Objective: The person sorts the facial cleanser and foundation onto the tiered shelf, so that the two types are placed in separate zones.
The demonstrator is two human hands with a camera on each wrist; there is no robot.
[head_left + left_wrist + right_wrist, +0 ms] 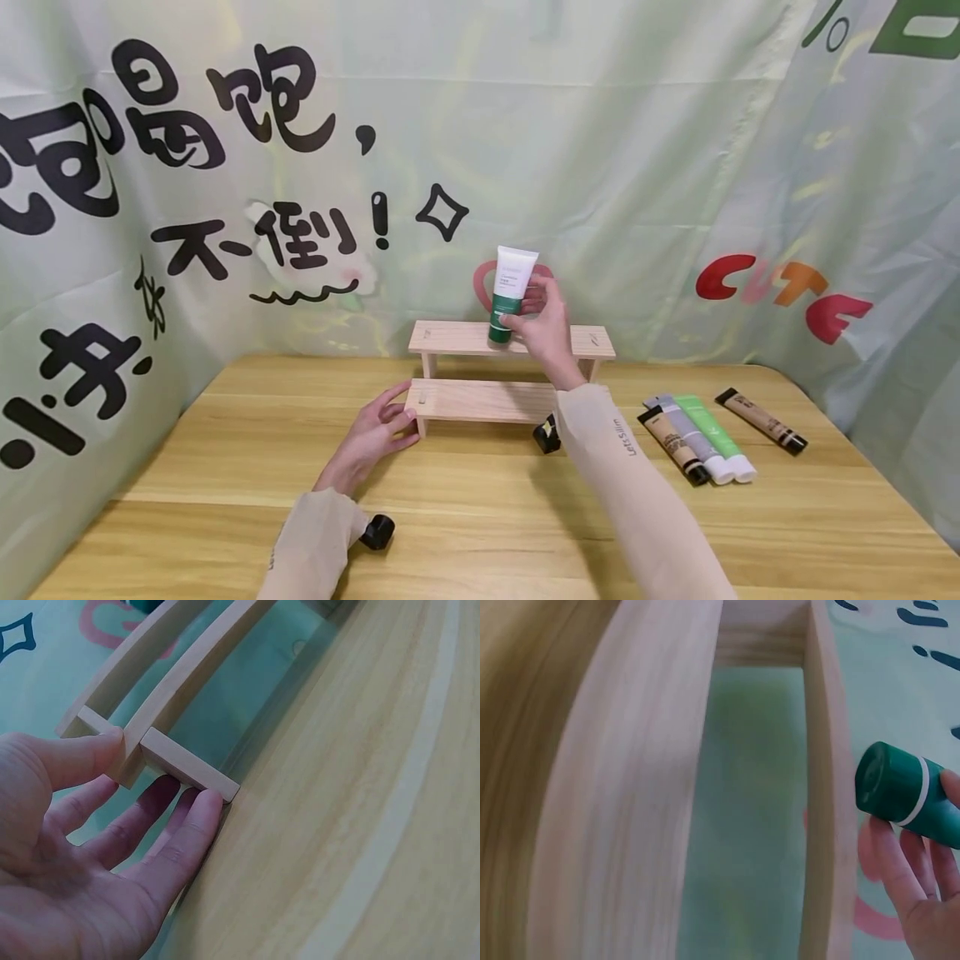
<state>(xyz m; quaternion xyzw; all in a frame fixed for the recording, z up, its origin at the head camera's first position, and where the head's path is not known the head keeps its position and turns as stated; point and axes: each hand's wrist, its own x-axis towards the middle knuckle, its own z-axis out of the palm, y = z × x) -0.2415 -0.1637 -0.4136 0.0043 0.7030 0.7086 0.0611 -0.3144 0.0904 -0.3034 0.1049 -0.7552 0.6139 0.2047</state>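
Observation:
A two-tier wooden stand point(480, 400) is on the table, with a lower step in front and a higher one behind. My left hand point(375, 429) grips the left end of the lower step; in the left wrist view its thumb point(82, 757) lies against the board's end and its fingertips touch the leg. Over the upper step, my right hand point(546, 321) holds a white and green squeeze tube point(513, 275), cap down and slightly tilted. Its green cap point(891, 780) is close to the upper board point(829, 787); whether they touch I cannot tell.
Right of the stand lie a beige tube point(673, 444), a grey tube point(693, 437) and a green tube point(712, 433) side by side. Another beige tube point(761, 421) lies farther right. A printed curtain point(637, 167) hangs behind the table point(465, 517).

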